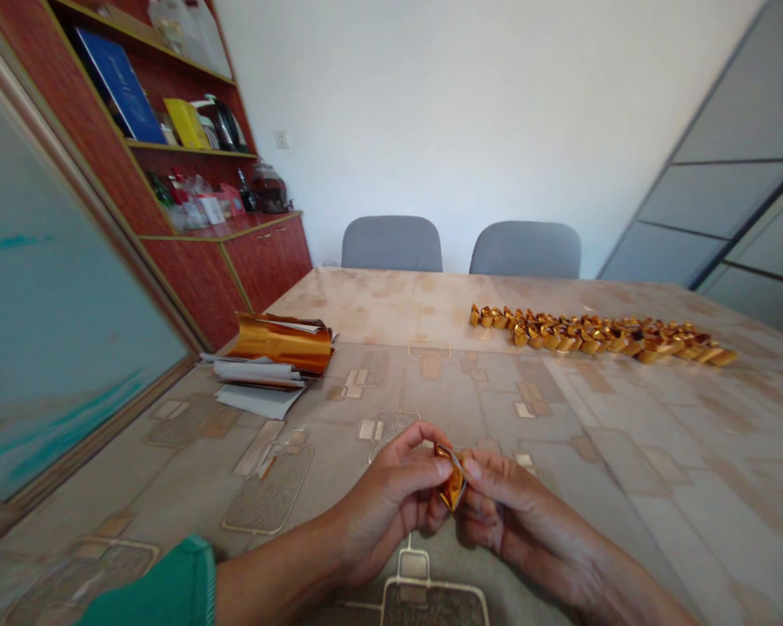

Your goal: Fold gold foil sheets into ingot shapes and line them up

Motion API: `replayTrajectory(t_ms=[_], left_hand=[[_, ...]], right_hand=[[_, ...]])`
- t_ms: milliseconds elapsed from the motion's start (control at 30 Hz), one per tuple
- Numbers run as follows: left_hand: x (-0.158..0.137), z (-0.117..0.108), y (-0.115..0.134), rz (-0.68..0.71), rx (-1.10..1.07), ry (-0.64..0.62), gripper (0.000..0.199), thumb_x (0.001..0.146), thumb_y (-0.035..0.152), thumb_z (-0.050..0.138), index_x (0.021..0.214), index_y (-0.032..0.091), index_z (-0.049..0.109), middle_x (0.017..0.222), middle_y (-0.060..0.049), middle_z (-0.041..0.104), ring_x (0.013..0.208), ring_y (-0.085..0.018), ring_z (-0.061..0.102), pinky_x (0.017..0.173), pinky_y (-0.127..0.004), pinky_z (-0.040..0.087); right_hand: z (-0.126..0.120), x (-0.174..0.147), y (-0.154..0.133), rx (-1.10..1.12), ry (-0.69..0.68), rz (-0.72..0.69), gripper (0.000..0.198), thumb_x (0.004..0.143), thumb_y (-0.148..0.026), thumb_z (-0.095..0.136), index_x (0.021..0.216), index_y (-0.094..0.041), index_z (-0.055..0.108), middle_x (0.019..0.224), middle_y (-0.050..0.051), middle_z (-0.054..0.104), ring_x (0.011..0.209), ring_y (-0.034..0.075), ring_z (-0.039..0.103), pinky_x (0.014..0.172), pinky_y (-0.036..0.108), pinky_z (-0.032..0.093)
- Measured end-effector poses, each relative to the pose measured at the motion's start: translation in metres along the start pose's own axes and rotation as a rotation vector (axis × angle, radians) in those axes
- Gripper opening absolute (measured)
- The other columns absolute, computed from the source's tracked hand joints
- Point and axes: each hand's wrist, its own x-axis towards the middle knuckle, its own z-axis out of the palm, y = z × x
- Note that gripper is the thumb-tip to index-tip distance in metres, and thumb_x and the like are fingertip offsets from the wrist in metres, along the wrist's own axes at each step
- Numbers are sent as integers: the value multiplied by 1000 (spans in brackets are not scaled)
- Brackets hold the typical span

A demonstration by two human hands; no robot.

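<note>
A small folded piece of gold foil paper (pixel 452 483) is held between my two hands, just above the near part of the table. My left hand (pixel 398 487) pinches its left side with thumb and fingers. From the other side my right hand (pixel 505 500) grips its right edge, thumb on top. The piece looks pointed at its lower end, with a pale paper edge showing. Several rows of folded gold paper ingots (pixel 593 335) stand at the far right of the table. To the left lies a stack of gold foil paper sheets (pixel 280 341), curled, with white backs showing.
The table (pixel 365 391) has a patterned cover. Two grey chairs (pixel 391 243) stand behind its far edge. At the left, a red wooden cabinet (pixel 261 261) holds a kettle, boxes and bottles, beside a glass panel (pixel 58 304).
</note>
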Motion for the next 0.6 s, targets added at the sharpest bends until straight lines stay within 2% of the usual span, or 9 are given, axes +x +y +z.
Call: replayTrajectory(t_ms=[133, 300, 500, 600], left_hand=[[1, -1, 3, 1, 1, -8, 30, 77, 28, 73, 96, 19, 53, 72, 0, 62, 56, -8, 51, 52, -20, 32], [1, 1, 4, 16, 50, 26, 23, 77, 22, 70, 91, 19, 53, 67, 1, 61, 54, -8, 50, 51, -19, 33], [0, 2, 4, 5, 42, 28, 25, 78, 27, 73, 91, 19, 53, 68, 1, 61, 52, -8, 50, 49, -19, 32], [1, -2, 4, -39, -61, -11, 28, 80, 34, 75, 93, 19, 55, 72, 1, 61, 54, -7, 53, 49, -18, 33]], right_hand=[[-2, 0, 1, 21, 20, -9, 28, 76, -38, 85, 75, -16, 69, 55, -7, 44, 52, 7, 36, 51, 18, 34], [-1, 1, 2, 21, 29, -1, 27, 76, -37, 86, 76, -15, 70, 54, -7, 44, 51, 6, 31, 51, 17, 33], [-1, 1, 2, 28, 14, 6, 25, 78, -35, 84, 79, -14, 71, 54, -7, 43, 51, 6, 30, 51, 18, 33], [-4, -1, 0, 54, 15, 2, 24, 78, -34, 84, 76, -15, 70, 54, -7, 43, 51, 6, 31, 51, 18, 32]])
